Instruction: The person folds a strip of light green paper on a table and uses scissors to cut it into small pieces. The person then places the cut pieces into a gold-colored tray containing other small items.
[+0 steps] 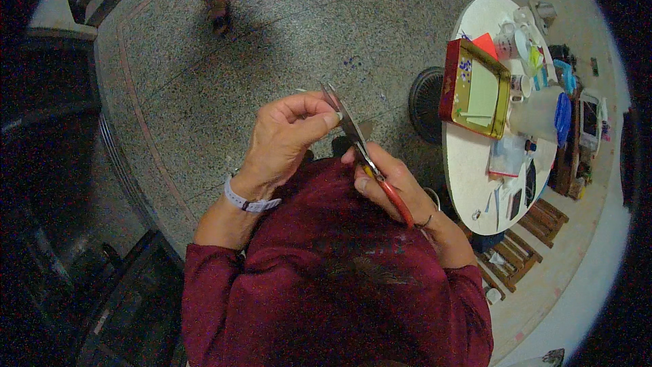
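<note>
My right hand (pixel 387 177) is wrapped round the red handles of a pair of scissors (pixel 352 126). The metal blades point up and to the left, with a narrow gap between their tips. Close beside the blades, my left hand (pixel 288 132) is closed in a pinch, thumb against fingers. What it pinches is too small to make out, though a thin pale sliver (pixel 301 90) shows by the knuckles. Both hands are held above my lap, over the dark red clothing (pixel 339 231).
On the right, a white oval table (pixel 468 183) bears a red-and-gold open tin (pixel 506 98) with paper and small purple bits, cups, and a clear jar with a blue lid (pixel 562 119). A dark round stool (pixel 424 105) stands beside it. A person's legs (pixel 216 7) are at the far left.
</note>
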Available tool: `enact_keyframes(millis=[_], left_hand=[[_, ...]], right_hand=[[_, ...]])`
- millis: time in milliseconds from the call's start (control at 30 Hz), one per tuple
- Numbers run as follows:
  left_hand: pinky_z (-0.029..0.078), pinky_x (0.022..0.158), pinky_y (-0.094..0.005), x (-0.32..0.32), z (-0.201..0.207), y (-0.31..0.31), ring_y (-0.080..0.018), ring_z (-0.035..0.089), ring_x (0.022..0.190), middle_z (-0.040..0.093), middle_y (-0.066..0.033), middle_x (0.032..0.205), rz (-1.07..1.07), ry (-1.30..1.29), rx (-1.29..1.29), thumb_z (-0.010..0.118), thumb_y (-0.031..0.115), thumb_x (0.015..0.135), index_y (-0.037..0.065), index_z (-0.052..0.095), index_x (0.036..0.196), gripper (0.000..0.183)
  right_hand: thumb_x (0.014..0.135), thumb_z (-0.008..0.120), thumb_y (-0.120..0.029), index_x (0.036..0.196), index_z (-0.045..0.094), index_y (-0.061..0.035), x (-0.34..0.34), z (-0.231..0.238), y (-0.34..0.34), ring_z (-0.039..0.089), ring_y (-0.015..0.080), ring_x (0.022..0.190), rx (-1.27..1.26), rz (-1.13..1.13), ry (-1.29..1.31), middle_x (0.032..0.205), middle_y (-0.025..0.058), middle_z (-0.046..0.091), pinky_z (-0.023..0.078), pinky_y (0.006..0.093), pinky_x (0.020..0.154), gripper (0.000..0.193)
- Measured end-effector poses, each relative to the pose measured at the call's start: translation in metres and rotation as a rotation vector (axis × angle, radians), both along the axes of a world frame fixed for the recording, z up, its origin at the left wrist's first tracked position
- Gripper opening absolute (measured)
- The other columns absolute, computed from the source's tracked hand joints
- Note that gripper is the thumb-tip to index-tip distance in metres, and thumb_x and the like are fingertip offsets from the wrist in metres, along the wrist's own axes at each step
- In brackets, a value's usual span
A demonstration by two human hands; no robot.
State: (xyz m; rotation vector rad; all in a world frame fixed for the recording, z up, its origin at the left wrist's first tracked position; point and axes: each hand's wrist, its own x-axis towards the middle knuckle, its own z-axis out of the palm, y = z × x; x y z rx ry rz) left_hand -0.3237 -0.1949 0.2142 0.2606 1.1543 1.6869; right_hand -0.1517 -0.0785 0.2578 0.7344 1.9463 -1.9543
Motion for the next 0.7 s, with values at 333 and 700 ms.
enact_keyframes(millis=[333, 700], left_hand=[[0.047, 0.092, -0.0375, -0.0006, 0.0003, 0.0042, -0.0250, 0.062, 0.100, 0.059, -0.0118, 0.104, -0.018, -0.016, 0.002, 0.061, 0.001, 0.086, -0.002, 0.063, 0.081, 0.006], [0.047, 0.093, -0.0373, -0.0018, -0.0028, 0.0078, -0.0250, 0.062, 0.100, 0.058, -0.0115, 0.103, -0.027, -0.007, -0.021, 0.062, 0.001, 0.086, -0.002, 0.063, 0.083, 0.005]], right_hand=[[0.087, 0.059, -0.019, 0.117, 0.050, -0.0060, 0.0037, -0.0040, 0.0046, 0.043, 0.0099, 0.068, 0.035, 0.021, 0.014, 0.076, -0.0002, 0.047, 0.039, 0.0261, 0.064, 0.034], [0.089, 0.060, -0.020, 0.117, 0.050, -0.0066, 0.0029, -0.0058, 0.0078, 0.044, 0.0104, 0.066, 0.077, 0.027, 0.043, 0.075, 0.0001, 0.048, 0.040, 0.0271, 0.063, 0.033]])
